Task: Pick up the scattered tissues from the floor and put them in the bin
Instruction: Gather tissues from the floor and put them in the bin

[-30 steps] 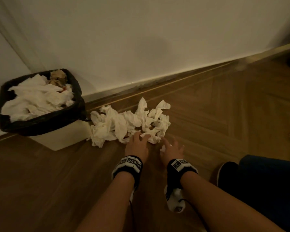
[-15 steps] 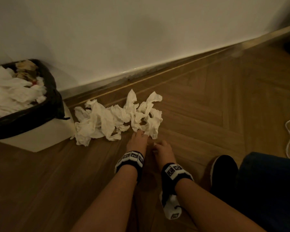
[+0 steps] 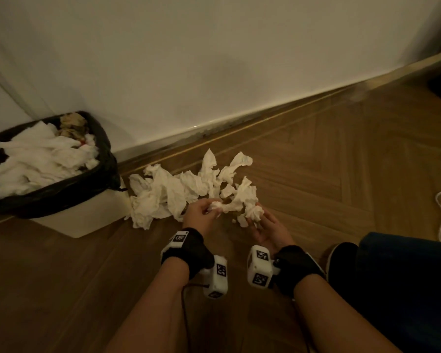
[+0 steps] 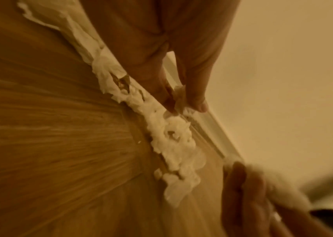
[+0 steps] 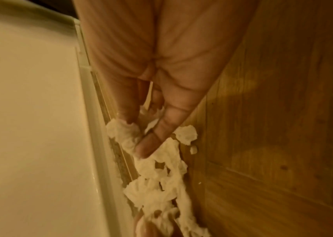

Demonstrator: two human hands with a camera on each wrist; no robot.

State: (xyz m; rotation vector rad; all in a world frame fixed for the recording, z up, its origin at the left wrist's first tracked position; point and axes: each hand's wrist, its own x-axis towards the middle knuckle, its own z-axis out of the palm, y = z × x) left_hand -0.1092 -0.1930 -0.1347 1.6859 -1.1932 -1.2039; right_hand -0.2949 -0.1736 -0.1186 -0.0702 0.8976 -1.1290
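Both hands lifting off wooden herringbone floor [image 3: 316, 174], now turning palm-up: left hand [image 3: 201, 212] and right hand [image 3: 267, 228] each curling round ends of crumpled white tissue [image 3: 233, 206]. Remaining white tissue pile [image 3: 168, 192] lying beside black-lined bin [image 3: 105, 151]. Gathering step under way; next move likely calling for carry left, over rim.

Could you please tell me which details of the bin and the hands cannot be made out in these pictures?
- Bin: head view, left edge crops it; tissues hide its depth.
- Right hand: left wrist view, motion blur.
- Left hand: right wrist view, bottom edge crops it.
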